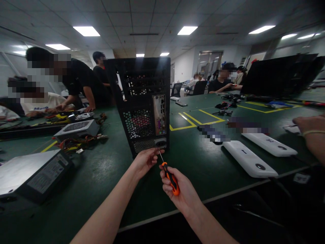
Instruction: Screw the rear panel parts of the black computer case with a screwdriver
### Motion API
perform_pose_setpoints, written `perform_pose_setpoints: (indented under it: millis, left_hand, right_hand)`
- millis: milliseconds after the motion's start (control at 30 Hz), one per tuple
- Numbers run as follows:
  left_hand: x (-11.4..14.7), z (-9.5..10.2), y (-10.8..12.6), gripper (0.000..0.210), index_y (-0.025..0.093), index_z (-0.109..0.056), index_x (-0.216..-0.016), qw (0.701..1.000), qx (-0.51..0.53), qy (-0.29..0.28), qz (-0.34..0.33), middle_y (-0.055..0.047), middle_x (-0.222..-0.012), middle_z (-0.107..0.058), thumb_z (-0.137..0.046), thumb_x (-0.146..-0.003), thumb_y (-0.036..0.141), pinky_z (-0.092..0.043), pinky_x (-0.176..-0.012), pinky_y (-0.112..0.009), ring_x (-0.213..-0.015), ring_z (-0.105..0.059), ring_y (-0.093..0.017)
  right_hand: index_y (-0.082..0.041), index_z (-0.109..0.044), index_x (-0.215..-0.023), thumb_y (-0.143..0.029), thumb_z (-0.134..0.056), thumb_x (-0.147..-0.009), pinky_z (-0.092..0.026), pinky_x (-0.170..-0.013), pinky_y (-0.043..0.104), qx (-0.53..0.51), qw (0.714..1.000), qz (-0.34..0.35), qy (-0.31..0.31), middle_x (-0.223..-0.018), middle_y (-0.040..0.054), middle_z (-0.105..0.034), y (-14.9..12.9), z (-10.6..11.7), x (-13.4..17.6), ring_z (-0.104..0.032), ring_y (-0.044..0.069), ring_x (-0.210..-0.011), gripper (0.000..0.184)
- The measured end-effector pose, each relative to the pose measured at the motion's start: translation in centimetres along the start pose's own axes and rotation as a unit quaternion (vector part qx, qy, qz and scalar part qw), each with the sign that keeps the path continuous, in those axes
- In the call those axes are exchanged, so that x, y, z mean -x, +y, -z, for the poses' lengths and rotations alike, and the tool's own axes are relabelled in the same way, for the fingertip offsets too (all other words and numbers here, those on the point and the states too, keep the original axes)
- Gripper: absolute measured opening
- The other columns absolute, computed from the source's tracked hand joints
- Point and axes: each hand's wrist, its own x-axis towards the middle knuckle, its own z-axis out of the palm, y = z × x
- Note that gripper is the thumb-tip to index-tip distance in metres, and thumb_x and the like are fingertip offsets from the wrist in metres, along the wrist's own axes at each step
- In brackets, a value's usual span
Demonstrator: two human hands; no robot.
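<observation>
A black computer case (122, 101) stands upright on the green table, its back panel facing me. Its lower part holds a power supply (146, 145) with a honeycomb grille and a socket. My right hand (177, 186) is wrapped around the orange and black handle of a screwdriver (173, 181). The thin shaft points up and forward, its tip by the lower edge of the back panel. My left hand (145, 162) is at that same edge, fingers curled and pinched close to the screwdriver tip. What they hold, if anything, is too small to make out.
To the left lie two loose power supplies (48, 171) with bundled cables (76, 144). White power banks (250, 161) and phones lie to the right, near another person's hand (311, 130). Yellow tape (195, 120) marks the table (203, 183). Other people work around it.
</observation>
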Motion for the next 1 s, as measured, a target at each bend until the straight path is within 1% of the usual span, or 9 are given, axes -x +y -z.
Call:
perform_pose_setpoints:
  millis: [200, 367, 533, 633, 800, 1000]
  left_hand:
    - [-0.2, -0.2, 0.0, 0.019, 0.006, -0.059, -0.088, 1.0, -0.015, 0.013, -0.009, -0.017, -0.101, -0.058, -0.049, -0.074, 0.015, -0.029, -0.038, -0.013, -0.046, -0.039, -0.001]
    - [-0.7, 0.1, -0.4, 0.02, 0.006, -0.06, -0.089, 0.999, -0.004, -0.016, -0.035, -0.018, -0.107, -0.055, -0.051, -0.072, 0.012, -0.029, -0.04, -0.013, -0.048, -0.038, 0.0]
    - [-0.8, 0.3, -0.6, 0.021, 0.006, -0.06, -0.089, 0.999, 0.007, -0.031, -0.038, -0.017, -0.11, -0.054, -0.054, -0.071, 0.013, -0.03, -0.04, -0.012, -0.049, -0.038, 0.0]
    - [-0.7, 0.2, -0.5, 0.02, 0.007, -0.061, -0.087, 0.999, 0.006, -0.03, -0.038, -0.016, -0.108, -0.055, -0.055, -0.07, 0.012, -0.03, -0.039, -0.012, -0.049, -0.038, 0.0]
    - [-0.7, 0.1, -0.4, 0.013, 0.006, -0.06, -0.081, 0.999, 0.003, -0.026, -0.033, -0.016, -0.103, -0.056, -0.054, -0.071, 0.013, -0.027, -0.037, -0.011, -0.046, -0.036, 0.001]
    - [-0.7, 0.0, -0.3, 0.009, 0.006, -0.057, -0.077, 0.999, 0.014, -0.01, -0.03, -0.014, -0.092, -0.059, -0.052, -0.072, 0.011, -0.024, -0.036, -0.012, -0.042, -0.031, 0.001]
  right_hand:
    - [-0.006, -0.057, -0.082, -0.017, -0.048, -0.075, -0.029, -0.035, 0.012, -0.01, 1.0, -0.003, 0.0, -0.062, 0.0039, -0.052, -0.2, 0.4, 0.3, -0.04, 0.003, -0.044, 0.015]
    - [-0.007, -0.057, -0.082, -0.017, -0.047, -0.076, -0.03, -0.036, 0.012, -0.023, 1.0, 0.01, 0.004, -0.064, 0.0038, -0.052, -0.9, 0.9, 0.5, -0.04, 0.003, -0.045, 0.015]
    - [-0.007, -0.057, -0.082, -0.017, -0.048, -0.075, -0.03, -0.036, 0.012, -0.021, 1.0, 0.012, 0.006, -0.064, 0.0038, -0.052, -1.2, 0.9, 0.5, -0.04, 0.003, -0.045, 0.015]
    - [-0.007, -0.057, -0.081, -0.017, -0.049, -0.074, -0.03, -0.035, 0.012, -0.019, 1.0, 0.006, 0.005, -0.062, 0.0035, -0.052, -1.0, 0.8, 0.4, -0.04, 0.003, -0.044, 0.014]
    - [-0.007, -0.057, -0.079, -0.017, -0.045, -0.077, -0.029, -0.035, 0.012, -0.015, 1.0, -0.018, 0.0, -0.061, 0.0035, -0.051, -0.6, 0.5, 0.3, -0.038, 0.003, -0.043, 0.017]
    - [-0.007, -0.057, -0.079, -0.017, -0.044, -0.078, -0.028, -0.034, 0.012, -0.005, 1.0, -0.02, 0.007, -0.061, 0.0038, -0.052, -0.4, 0.4, 0.7, -0.039, 0.003, -0.043, 0.017]
